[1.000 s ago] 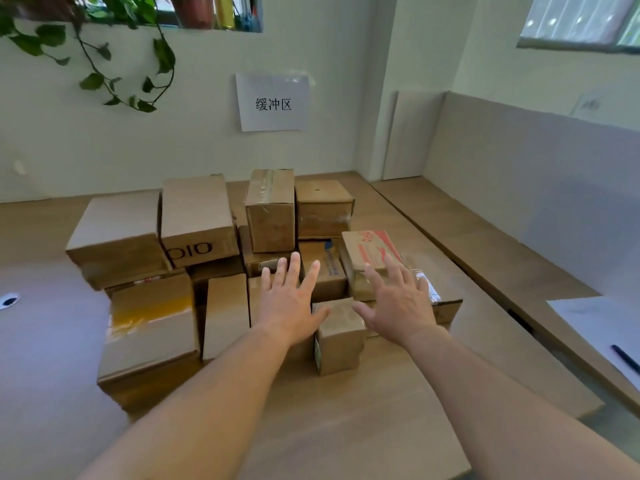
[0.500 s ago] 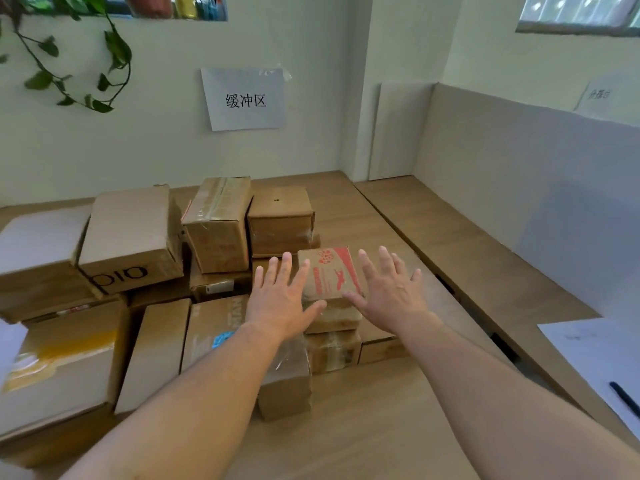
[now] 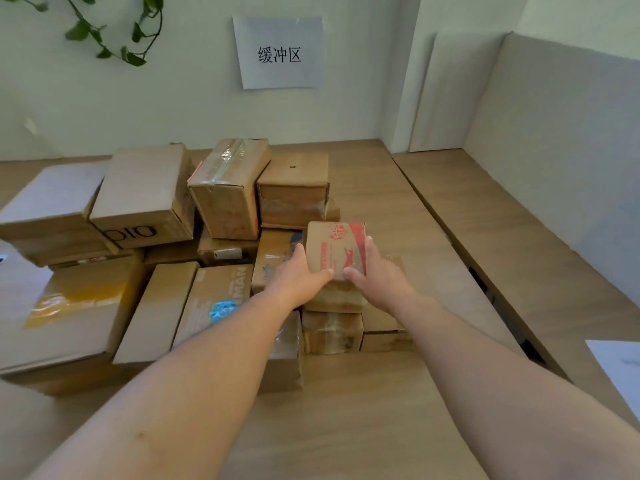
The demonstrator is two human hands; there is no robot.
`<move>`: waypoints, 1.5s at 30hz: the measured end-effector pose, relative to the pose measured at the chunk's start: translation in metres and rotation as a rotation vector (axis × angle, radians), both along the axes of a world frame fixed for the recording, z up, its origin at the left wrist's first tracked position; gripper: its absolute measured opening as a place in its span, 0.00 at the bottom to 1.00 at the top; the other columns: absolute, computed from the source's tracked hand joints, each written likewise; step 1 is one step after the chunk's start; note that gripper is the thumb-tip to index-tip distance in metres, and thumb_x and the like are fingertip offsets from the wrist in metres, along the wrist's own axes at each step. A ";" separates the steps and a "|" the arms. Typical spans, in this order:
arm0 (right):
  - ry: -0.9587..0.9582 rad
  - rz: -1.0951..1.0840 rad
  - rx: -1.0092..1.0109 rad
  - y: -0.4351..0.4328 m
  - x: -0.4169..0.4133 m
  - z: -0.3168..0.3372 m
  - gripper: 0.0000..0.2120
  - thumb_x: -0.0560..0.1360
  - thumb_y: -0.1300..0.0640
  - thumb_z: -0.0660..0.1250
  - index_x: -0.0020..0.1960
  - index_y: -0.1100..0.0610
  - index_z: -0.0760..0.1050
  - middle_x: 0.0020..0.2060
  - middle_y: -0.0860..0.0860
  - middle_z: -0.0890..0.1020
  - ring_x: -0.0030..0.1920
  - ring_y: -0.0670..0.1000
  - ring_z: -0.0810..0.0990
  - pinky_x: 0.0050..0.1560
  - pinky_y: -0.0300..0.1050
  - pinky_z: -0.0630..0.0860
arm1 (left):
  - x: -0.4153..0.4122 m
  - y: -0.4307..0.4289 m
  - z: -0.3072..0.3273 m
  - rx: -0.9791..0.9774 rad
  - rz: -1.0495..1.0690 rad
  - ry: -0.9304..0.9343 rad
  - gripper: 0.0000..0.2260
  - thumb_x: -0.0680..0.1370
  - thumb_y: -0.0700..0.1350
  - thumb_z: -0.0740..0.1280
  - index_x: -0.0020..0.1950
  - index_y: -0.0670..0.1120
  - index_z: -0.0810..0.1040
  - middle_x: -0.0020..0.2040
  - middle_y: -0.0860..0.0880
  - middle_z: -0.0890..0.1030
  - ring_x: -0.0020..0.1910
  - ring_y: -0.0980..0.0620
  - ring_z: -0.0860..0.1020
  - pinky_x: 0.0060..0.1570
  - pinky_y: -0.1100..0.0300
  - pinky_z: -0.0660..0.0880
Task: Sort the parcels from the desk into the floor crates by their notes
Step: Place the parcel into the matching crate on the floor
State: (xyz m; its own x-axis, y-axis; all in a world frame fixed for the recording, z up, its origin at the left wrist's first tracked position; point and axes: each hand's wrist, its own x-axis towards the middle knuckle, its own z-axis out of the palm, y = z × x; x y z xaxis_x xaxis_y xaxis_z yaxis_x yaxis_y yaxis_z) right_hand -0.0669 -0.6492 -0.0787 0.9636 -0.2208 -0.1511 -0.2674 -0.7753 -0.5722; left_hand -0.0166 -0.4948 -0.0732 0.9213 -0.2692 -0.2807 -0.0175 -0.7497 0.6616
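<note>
Half a second ago both hands were hovering flat and spread above the pile. Now they are closing on the red-printed parcel (image 3: 337, 249), so the pick of one parcel is getting under way. The left hand (image 3: 298, 273) is gripping its left side, thumb lying on the near top edge. The right hand (image 3: 377, 275) is mirroring it on the right side, fingers wrapping the far flank. Both forearms are reaching straight out over the near edge of the desk (image 3: 363, 417), wrists low. The parcel appears to be resting on a small stack of taped boxes (image 3: 332, 329) at the right end of the cardboard pile (image 3: 145, 195), toward the desk's middle (its note is not showing, and the floor crates are out of view). Finding that note is probably coming next.
</note>
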 end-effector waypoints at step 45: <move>-0.149 0.482 0.299 0.491 -0.092 0.069 0.12 0.81 0.49 0.55 0.48 0.56 0.71 0.45 0.53 0.77 0.46 0.55 0.76 0.48 0.53 0.73 | -0.207 0.489 0.070 -0.385 0.796 -0.024 0.14 0.78 0.45 0.58 0.64 0.54 0.67 0.52 0.44 0.78 0.47 0.44 0.79 0.53 0.47 0.79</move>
State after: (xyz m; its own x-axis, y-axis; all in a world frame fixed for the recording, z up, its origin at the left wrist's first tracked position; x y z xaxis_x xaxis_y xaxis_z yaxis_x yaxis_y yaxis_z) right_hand -0.1588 -0.1586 -0.0102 0.9604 0.2786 0.0054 0.1751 -0.5884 -0.7893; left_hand -0.2231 -0.0056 -0.0032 0.8800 0.3826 -0.2814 0.3979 -0.2704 0.8767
